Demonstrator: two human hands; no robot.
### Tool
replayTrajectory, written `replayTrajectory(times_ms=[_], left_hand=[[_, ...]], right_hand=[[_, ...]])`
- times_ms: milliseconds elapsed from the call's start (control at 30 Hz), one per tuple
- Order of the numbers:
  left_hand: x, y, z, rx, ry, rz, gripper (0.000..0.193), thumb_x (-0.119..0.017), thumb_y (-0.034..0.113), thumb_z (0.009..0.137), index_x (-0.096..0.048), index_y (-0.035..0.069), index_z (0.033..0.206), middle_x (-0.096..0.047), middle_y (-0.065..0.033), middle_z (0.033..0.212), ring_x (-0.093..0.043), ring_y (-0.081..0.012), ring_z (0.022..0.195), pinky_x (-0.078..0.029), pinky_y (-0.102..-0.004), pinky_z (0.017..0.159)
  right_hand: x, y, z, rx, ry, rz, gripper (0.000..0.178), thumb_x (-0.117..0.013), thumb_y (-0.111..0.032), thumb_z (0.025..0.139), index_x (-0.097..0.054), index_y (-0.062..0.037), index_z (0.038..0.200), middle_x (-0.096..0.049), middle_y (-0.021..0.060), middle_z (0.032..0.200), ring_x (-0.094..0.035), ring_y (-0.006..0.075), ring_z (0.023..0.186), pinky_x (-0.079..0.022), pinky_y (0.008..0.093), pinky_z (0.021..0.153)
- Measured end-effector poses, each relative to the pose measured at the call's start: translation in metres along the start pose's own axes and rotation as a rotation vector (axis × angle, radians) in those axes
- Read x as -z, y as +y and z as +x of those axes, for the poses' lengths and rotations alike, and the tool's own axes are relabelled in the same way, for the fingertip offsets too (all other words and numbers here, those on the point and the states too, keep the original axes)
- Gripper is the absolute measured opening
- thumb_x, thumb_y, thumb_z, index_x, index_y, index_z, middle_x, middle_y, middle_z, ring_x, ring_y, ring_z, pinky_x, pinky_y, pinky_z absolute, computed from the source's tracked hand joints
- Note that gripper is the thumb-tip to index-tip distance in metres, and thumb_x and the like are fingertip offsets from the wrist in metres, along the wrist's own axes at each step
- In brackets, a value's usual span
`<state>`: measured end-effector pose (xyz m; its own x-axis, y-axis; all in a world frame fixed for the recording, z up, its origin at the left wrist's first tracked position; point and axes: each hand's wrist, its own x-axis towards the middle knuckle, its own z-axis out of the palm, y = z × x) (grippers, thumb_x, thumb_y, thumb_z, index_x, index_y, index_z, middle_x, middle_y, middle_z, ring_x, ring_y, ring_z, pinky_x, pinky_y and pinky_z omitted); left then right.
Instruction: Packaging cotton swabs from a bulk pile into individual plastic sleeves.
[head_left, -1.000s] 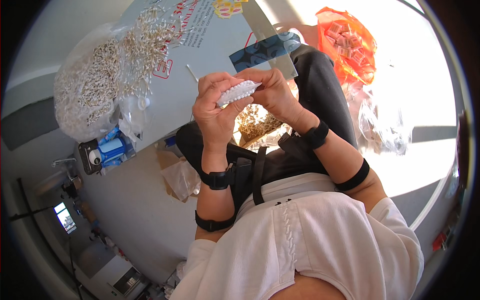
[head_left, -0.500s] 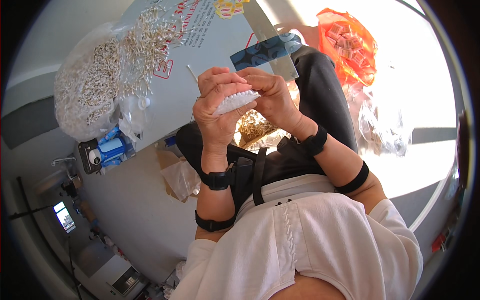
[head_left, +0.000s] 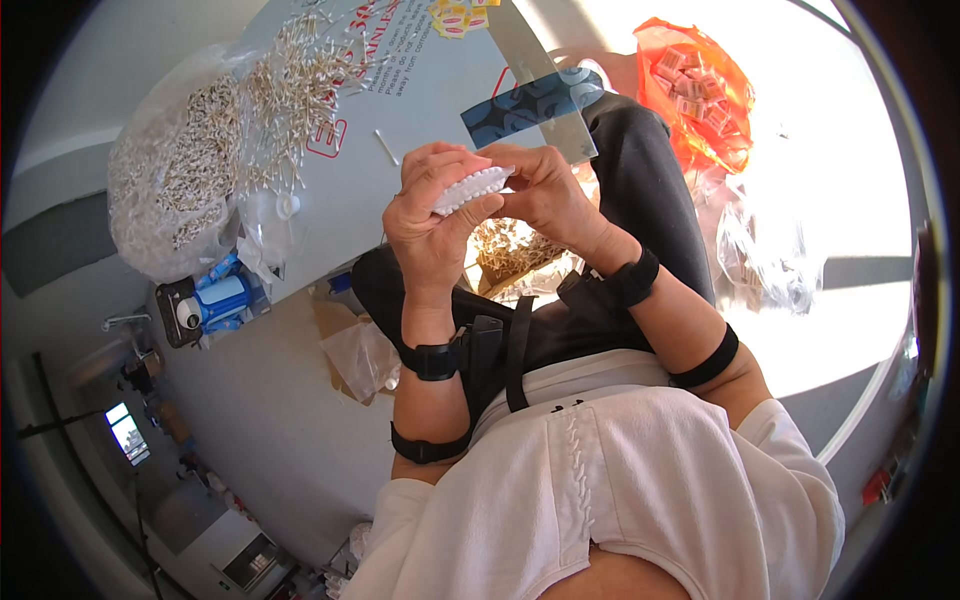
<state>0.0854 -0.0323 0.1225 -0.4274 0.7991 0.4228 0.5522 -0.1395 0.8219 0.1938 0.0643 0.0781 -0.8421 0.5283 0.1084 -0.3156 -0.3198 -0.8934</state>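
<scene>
In front of me, a packed bundle of cotton swabs (head_left: 472,191) shows its white tips, which face up toward me. My left hand (head_left: 428,205) is wrapped round the bundle, thumb on the near side and fingers over the far side. At its right end, my right hand (head_left: 552,200) pinches with thumb and fingers; a pale edge, perhaps of a clear wrapper, shows there. The sticks below the tips are hidden by my hands. One loose cotton swab (head_left: 386,147) lies on the grey table just beyond my left hand.
On the grey table (head_left: 420,110) lie a big clear bag of cotton swabs (head_left: 190,160), a loose heap of swabs (head_left: 300,85), yellow labels (head_left: 462,18) and a dark blue patterned strip (head_left: 530,105). An orange bag of small packs (head_left: 695,95) stands right. Below my hands is a box of swabs (head_left: 505,255).
The bundle has tilted slightly and more of its tips show. My right hand has shifted a little along its right end, and the left fingers have moved slightly.
</scene>
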Motion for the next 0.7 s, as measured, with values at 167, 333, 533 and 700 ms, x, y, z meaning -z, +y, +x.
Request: replayTrajectory(times_ms=[167, 333, 533, 700], left_hand=[[0.000, 0.000, -0.004, 0.167, 0.050, -0.094, 0.027, -0.081, 0.010, 0.069, -0.069, 0.001, 0.092, -0.068, -0.0061, 0.091, -0.059, -0.0212, 0.095, -0.046, -0.0325, 0.087], [-0.004, 0.002, -0.006, 0.280, 0.078, -0.178, 0.027, -0.080, 0.004, 0.069, -0.069, 0.000, 0.093, -0.067, -0.0073, 0.093, -0.060, -0.0172, 0.090, -0.048, -0.0278, 0.081], [-0.006, 0.000, -0.007, 0.233, 0.099, -0.215, 0.031, -0.080, 0.000, 0.067, -0.069, 0.001, 0.095, -0.067, -0.0068, 0.094, -0.060, -0.0157, 0.090, -0.049, -0.0266, 0.078], [-0.004, -0.003, -0.006, 0.131, 0.072, -0.158, 0.031, -0.080, -0.002, 0.066, -0.069, 0.001, 0.095, -0.067, -0.0060, 0.094, -0.060, -0.0187, 0.093, -0.048, -0.0287, 0.081]], right_hand=[[0.013, -0.019, 0.000, 0.052, 0.156, 0.059, 0.029, -0.076, -0.005, 0.072, -0.068, -0.0063, 0.100, -0.063, 0.0018, 0.103, -0.056, 0.0105, 0.094, -0.047, 0.0249, 0.081], [0.014, -0.027, 0.001, 0.190, 0.083, -0.209, 0.014, -0.076, -0.001, 0.072, -0.071, -0.0073, 0.084, -0.062, 0.0023, 0.098, -0.051, 0.0081, 0.081, -0.044, 0.0238, 0.072], [0.009, -0.028, -0.005, 0.268, 0.125, -0.249, 0.010, -0.070, 0.005, 0.076, -0.068, -0.0015, 0.082, -0.061, 0.0034, 0.092, -0.053, 0.0091, 0.078, -0.045, 0.0227, 0.070], [0.008, -0.024, -0.006, 0.236, 0.089, -0.131, 0.008, -0.069, 0.006, 0.078, -0.068, -0.0005, 0.082, -0.061, 0.0041, 0.093, -0.056, 0.0098, 0.080, -0.047, 0.0223, 0.071]])
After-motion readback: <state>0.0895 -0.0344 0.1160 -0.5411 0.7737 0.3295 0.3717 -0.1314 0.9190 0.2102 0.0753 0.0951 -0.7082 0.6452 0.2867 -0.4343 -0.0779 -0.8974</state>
